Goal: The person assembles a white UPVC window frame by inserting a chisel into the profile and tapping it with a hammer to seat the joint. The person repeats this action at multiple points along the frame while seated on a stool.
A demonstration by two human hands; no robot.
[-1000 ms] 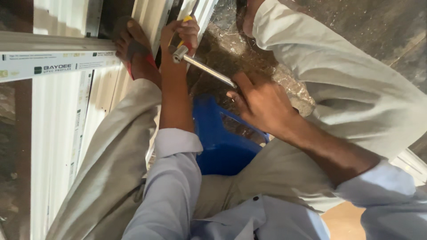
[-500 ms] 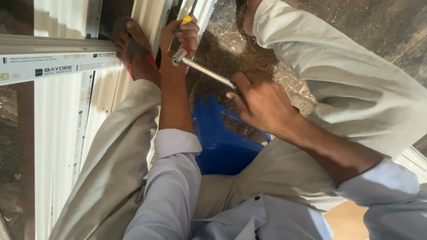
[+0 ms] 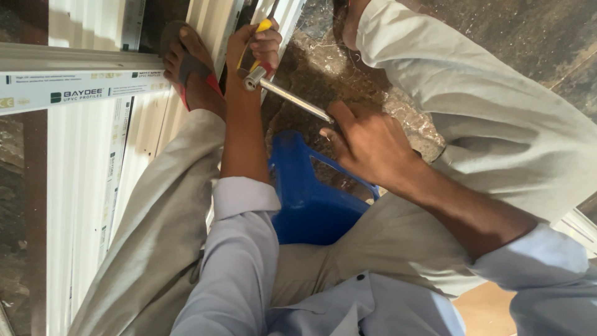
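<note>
the yellow-handled tool with a metal shaft stands over the white window profile, just beside a foot in a red-strapped sandal. it looks stiff and light, best held at the handle. the left hand is closed around that handle; the right hand has fingers curled at the shaft's end. a blue plastic stool is below. a long white label strip with green marks lies across the profiles at left.

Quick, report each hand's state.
Left hand: closed around the yellow-handled tool.
Right hand: closed on the metal rod.
</note>
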